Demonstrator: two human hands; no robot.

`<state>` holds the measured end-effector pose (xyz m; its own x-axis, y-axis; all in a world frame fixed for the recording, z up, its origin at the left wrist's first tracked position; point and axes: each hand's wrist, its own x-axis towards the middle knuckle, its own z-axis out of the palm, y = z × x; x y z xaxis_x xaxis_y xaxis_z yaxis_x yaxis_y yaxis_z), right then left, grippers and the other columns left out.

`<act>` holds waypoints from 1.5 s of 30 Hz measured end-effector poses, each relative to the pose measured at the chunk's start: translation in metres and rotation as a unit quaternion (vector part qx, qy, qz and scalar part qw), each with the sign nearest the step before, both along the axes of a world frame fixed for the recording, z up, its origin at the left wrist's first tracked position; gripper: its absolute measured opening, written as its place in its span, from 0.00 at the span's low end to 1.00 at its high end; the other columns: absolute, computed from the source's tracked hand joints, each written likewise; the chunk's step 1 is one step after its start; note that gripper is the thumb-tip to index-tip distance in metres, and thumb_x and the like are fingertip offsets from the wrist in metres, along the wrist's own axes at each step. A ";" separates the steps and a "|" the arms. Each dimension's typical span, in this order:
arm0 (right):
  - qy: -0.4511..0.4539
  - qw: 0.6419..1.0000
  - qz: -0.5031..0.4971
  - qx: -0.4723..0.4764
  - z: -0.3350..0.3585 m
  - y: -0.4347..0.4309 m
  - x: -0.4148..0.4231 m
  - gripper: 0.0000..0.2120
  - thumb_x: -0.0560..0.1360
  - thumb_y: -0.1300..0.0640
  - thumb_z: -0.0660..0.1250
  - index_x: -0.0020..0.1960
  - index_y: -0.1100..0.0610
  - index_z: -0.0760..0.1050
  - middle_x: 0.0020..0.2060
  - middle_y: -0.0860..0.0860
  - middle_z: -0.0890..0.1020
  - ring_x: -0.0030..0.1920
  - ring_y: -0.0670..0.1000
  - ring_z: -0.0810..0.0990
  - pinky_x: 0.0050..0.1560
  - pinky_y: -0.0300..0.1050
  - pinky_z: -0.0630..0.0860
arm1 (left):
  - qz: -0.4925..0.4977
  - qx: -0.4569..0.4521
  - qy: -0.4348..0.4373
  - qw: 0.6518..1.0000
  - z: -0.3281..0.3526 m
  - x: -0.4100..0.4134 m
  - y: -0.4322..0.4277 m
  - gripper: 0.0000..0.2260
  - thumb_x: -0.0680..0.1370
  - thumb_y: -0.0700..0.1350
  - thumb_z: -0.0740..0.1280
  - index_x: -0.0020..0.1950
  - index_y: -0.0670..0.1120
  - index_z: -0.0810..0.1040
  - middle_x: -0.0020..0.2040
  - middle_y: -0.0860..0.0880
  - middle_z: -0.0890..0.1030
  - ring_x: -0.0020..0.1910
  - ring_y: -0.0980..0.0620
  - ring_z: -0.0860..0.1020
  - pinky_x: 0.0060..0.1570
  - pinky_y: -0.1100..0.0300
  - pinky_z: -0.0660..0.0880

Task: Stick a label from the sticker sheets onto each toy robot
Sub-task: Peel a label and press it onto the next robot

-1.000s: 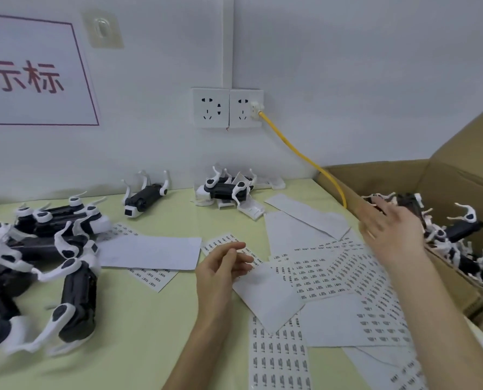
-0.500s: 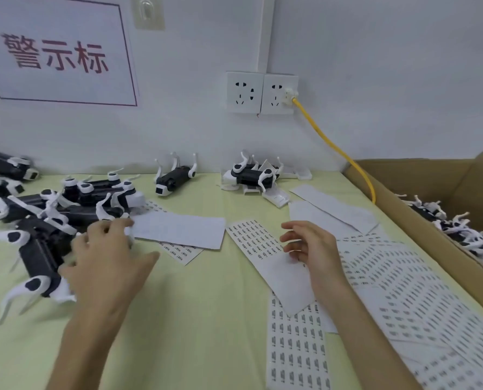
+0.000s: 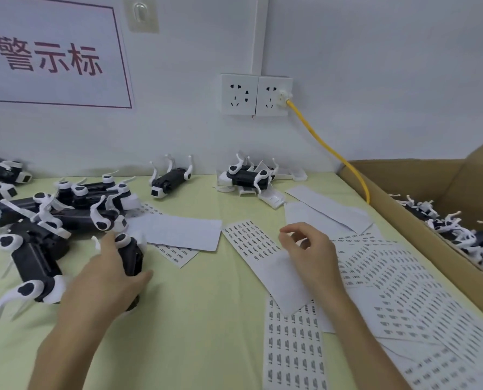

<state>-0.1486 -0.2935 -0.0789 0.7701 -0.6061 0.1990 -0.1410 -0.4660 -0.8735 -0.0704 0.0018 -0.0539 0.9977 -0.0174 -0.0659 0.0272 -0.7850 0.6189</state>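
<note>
L hand (image 3: 105,280) grips a black-white toy robot (image 3: 132,258) on the tabletop (image 3: 206,311); 0.5 s ago it only hovered there. R hand (image 3: 310,254) curls over a sticker sheet (image 3: 251,243), can't tell if pinching.

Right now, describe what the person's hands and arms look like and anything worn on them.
The left hand and right hand are bare: no gloves, rings or tape visible. The left forearm and right forearm are bare too, with no sleeve, watch or band down to the frame edge.

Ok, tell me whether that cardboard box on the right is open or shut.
Open. The cardboard box has its flap raised, and toy robots lie visible inside.
</note>
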 end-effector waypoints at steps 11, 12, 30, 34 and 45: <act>0.207 0.950 0.065 -0.226 -0.007 0.011 0.002 0.43 0.65 0.33 0.74 0.75 0.39 0.61 0.59 0.42 0.73 0.63 0.48 0.69 0.69 0.49 0.56 | -0.083 -0.537 0.107 0.833 0.009 -0.005 -0.045 0.21 0.86 0.44 0.61 0.69 0.71 0.75 0.57 0.60 0.86 0.40 0.50 0.86 0.26 0.57 0.77; 0.193 0.956 0.069 -0.211 -0.006 0.010 0.002 0.42 0.65 0.36 0.76 0.74 0.39 0.62 0.58 0.42 0.73 0.62 0.47 0.70 0.68 0.48 0.56 | -0.092 -0.569 0.127 0.807 0.004 -0.005 -0.053 0.21 0.86 0.43 0.60 0.68 0.69 0.76 0.59 0.60 0.86 0.42 0.51 0.86 0.29 0.55 0.80; -0.252 0.901 0.185 0.300 0.023 0.011 -0.009 0.18 0.66 0.66 0.79 0.55 0.55 0.84 0.58 0.51 0.85 0.54 0.54 0.86 0.51 0.46 0.82 | -0.160 -0.503 0.137 0.838 -0.015 -0.030 -0.086 0.23 0.66 0.62 0.77 0.57 0.54 0.88 0.53 0.47 0.85 0.53 0.46 0.85 0.46 0.48 0.79; -0.235 0.933 0.204 0.178 0.022 0.023 -0.009 0.15 0.68 0.64 0.76 0.53 0.54 0.84 0.60 0.47 0.83 0.58 0.51 0.83 0.54 0.42 0.79 | -0.189 -0.516 0.104 0.829 -0.015 -0.037 -0.092 0.19 0.69 0.57 0.78 0.52 0.45 0.87 0.50 0.39 0.83 0.48 0.42 0.81 0.51 0.45 0.84; -0.208 0.946 0.114 -0.222 0.020 0.035 -0.014 0.11 0.71 0.58 0.76 0.52 0.49 0.85 0.61 0.46 0.77 0.64 0.48 0.73 0.65 0.46 0.70 | -0.147 -0.501 0.009 0.853 -0.024 -0.043 -0.097 0.08 0.72 0.53 0.76 0.48 0.52 0.89 0.52 0.44 0.84 0.50 0.44 0.85 0.45 0.51 0.85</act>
<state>-0.1628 -0.2586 -0.0593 0.6690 -0.2196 0.7101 0.3200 -0.7772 -0.5419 -0.1137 -0.0953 -0.0781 0.9391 -0.3240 0.1142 -0.0637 0.1627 0.9846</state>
